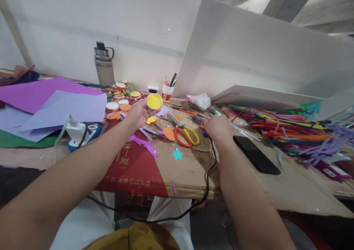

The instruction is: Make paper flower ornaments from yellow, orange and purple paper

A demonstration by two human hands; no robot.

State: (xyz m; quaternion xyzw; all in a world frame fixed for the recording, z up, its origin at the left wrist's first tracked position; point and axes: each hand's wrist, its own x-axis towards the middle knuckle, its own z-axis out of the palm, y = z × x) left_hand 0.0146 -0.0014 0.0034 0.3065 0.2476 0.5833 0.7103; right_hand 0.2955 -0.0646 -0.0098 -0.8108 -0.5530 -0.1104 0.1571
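Here on my feed from the head camera, the left hand [138, 114] has a yellow dish [154, 101] pinched by its edge, thumb on one side and fingers curled under. The grip is narrow, and the dish's hollow side tilts toward me. I have it up past the scissors [179, 124], off to the left of their blades.

Over to the right of the scissors, the right hand [218, 128] reaches down, back toward the camera, fingers mostly hidden. A dark blue thing shows by its fingertips; I cannot tell whether the hand grips it. A black cord [208, 180] runs down from there, over the near edge of the cardboard [190, 176].

The scissors lie with handles toward me, one red, one yellow. An orange paper oval [169, 134] sits just left of those handles, a teal paper flower [177, 154] just in front. Purple scraps [146, 145] lie farther left. White and orange discs [113, 107] sit well left of the scissors, and a paper cup [167, 92] of pens stands behind them. Well to the right of the scissors, there's a black phone [256, 154], then a heap of colourful strips [298, 128].
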